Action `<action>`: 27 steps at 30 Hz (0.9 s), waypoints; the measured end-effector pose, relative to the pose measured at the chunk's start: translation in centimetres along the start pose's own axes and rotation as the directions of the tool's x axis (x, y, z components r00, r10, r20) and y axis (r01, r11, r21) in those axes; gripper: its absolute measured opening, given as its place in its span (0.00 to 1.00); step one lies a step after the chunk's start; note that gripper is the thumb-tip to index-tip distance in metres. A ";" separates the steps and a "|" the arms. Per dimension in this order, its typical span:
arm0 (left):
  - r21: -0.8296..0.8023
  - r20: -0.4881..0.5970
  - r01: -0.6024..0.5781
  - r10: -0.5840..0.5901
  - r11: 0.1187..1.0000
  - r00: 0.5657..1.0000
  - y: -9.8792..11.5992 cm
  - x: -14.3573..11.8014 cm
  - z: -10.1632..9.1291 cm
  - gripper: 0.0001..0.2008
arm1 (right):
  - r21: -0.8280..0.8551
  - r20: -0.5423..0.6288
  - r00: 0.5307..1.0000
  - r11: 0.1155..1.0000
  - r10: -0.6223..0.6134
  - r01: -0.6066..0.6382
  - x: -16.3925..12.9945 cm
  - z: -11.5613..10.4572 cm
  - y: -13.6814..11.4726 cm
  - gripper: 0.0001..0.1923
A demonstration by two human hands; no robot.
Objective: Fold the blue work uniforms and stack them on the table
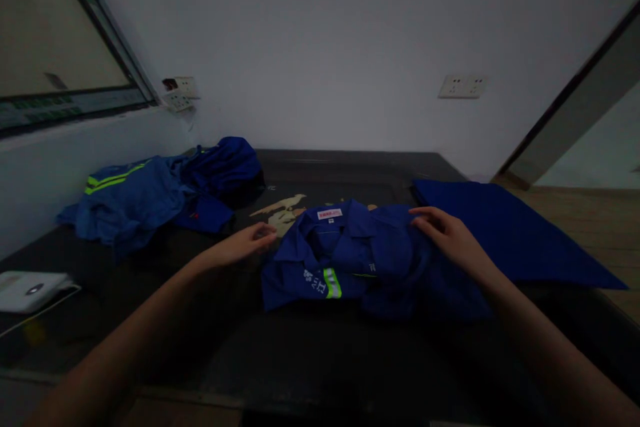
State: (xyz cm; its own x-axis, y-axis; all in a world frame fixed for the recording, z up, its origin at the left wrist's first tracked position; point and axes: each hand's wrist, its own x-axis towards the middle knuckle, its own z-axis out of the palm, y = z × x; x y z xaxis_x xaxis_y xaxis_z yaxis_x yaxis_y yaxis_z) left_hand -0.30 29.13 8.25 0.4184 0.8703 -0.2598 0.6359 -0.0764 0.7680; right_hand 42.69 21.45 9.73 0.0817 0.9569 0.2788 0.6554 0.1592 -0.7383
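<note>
A dark blue work jacket [350, 247] lies partly folded on the black table. Its collar faces the far side, with a white label [330, 213] inside the neck and a yellow-and-silver reflective strip [332, 283] on the front. My left hand [250, 241] hovers just left of the collar, fingers loosely curled and apart, holding nothing. At the jacket's upper right edge, my right hand [445, 232] has thumb and forefinger close together on the cloth. The jacket's lower right part is dark and blurred.
Crumpled blue garments [145, 197] with yellow strips lie at the back left. A flat blue cloth [505, 230] overhangs the table's right edge. A white device [33, 290] with a cable sits at the left. The wall [320, 53] borders the table's far side.
</note>
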 end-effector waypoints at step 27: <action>0.137 -0.713 -0.550 0.468 0.824 0.522 13.4 -0.5 -7.1 0.15 | -0.076 -0.358 0.912 0.979 -0.202 0.187 4.8 -9.2 -12.2 0.04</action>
State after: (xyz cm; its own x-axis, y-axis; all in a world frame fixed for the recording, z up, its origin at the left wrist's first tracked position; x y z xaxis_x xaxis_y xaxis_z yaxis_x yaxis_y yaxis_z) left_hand 3.38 31.11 22.80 0.0531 0.7655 0.6412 0.3825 -0.6087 0.6951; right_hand 42.03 21.92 25.72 0.2112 0.7533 0.6228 0.7144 0.3159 -0.6243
